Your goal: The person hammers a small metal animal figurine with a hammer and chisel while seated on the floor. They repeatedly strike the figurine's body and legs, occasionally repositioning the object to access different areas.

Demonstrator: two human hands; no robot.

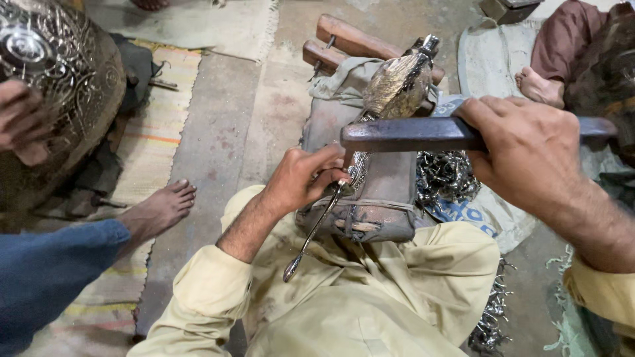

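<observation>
- Bare concrete floor (pixel 225 125) fills the middle of the scene, with a striped woven mat (pixel 155 142) on the left and pale sacking on the far right.
- At the far left, another person's hand (pixel 23 122) rests on a large round embossed silver-coloured metal vessel (pixel 59 79); that person's bare foot (pixel 162 208) lies on the mat nearby.
- The left hand (pixel 301 182), near the middle, pinches a long slender shiny metal piece with a spoon-like end (pixel 314 228) between thumb and fingers, pressing its upper part against a worn grey-brown padded block (pixel 377 192) that sits between the person's knees.
- That thin piece looks stiff but light, smooth enough to slip, and likely to bend if struck off its support; holding it close to the block, as here, seems the steadiest place.
- On the block's far end stands an ornate embossed silver-coloured metal object (pixel 397 86), with wooden handles (pixel 347 39) beyond it.
- The right hand (pixel 529 155) is wrapped tight around a dark rusty iron hammer (pixel 410 134), raised level above the block; it looks heavy and rigid.
- Curly metal scraps (pixel 446 175) lie just right of the block.
</observation>
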